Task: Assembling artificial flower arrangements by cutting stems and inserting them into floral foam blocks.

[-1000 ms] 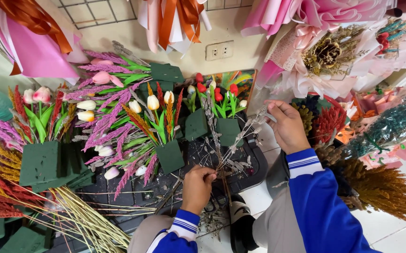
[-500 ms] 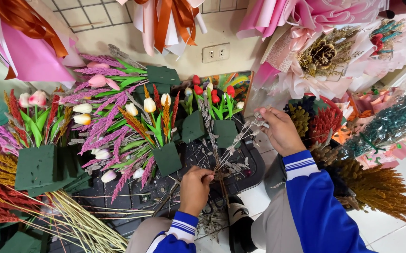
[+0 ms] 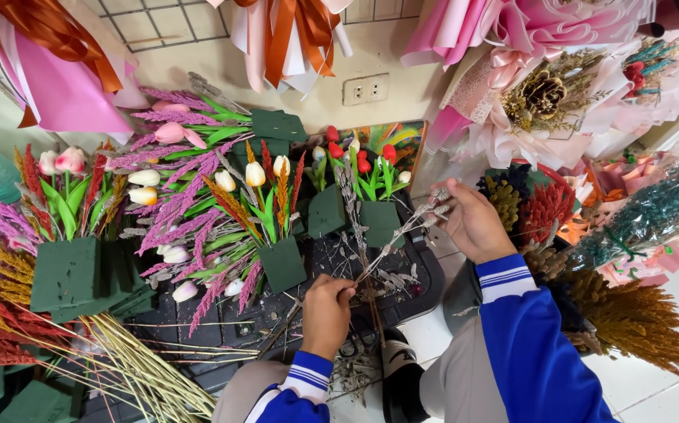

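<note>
Both hands hold one dried grey sprig [image 3: 390, 243]: left hand [image 3: 327, 309] pinches its stem low, right hand [image 3: 472, 219] grips its tip, sitting slightly higher than before. Below lies a black tray [image 3: 421, 286] on white tiles, green foam blocks [image 3: 65, 274] bristling with fake tulips [image 3: 255, 174].

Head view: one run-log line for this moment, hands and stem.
left hand: pinches lower end of dried grey sprig | right hand: holds its tip | below: black tray | beside: green foam blocks with tulips
</note>
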